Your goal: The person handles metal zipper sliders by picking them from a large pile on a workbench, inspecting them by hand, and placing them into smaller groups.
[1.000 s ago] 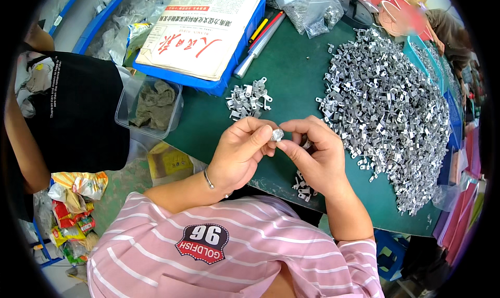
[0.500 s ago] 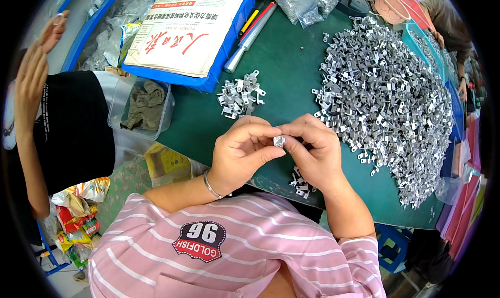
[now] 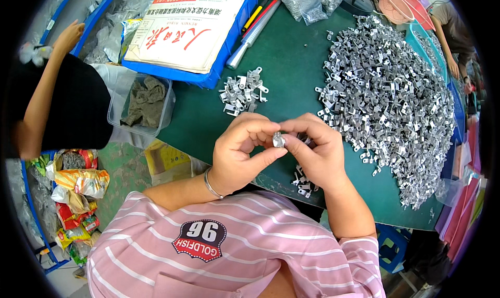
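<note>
A green tabletop (image 3: 291, 63) spreads out in front of me, and below it runs my pink shirt (image 3: 130, 256) with white stripes. On the right lies a broad pile of metal clips (image 3: 385, 100). At my far left is a person in black (image 3: 62, 100), one forearm raised.

Beyond my left side sits a blue tray (image 3: 195, 79) with a folded newspaper (image 3: 177, 37) on it. The paper turns its print away from me: large red brush-style characters, a heavy black headline, and a red band with pale lettering; the small columns are too fine to read. Just beside the tray stands a clear tub (image 3: 115, 104) holding a crumpled grey-brown rag (image 3: 145, 101). Bright printed wrappers (image 3: 80, 182) hang at the lower left, their lettering too small to make out.

My left grip (image 3: 237, 152) and right grip (image 3: 317, 152) meet over the near part of the tabletop, thumbs and forefingers of both pinching one thing. A small heap of clips (image 3: 242, 91) lies past my left knuckles. The badge (image 3: 200, 239) on my shirt, black above and red below, carries pale figures and letters, upside down to the view. Near the tray lie a yellow pen (image 3: 252, 17) and a red one. A silver bangle (image 3: 210, 186) circles my left wrist. Smallest is the shiny metal piece (image 3: 278, 139), held between my fingertips.
</note>
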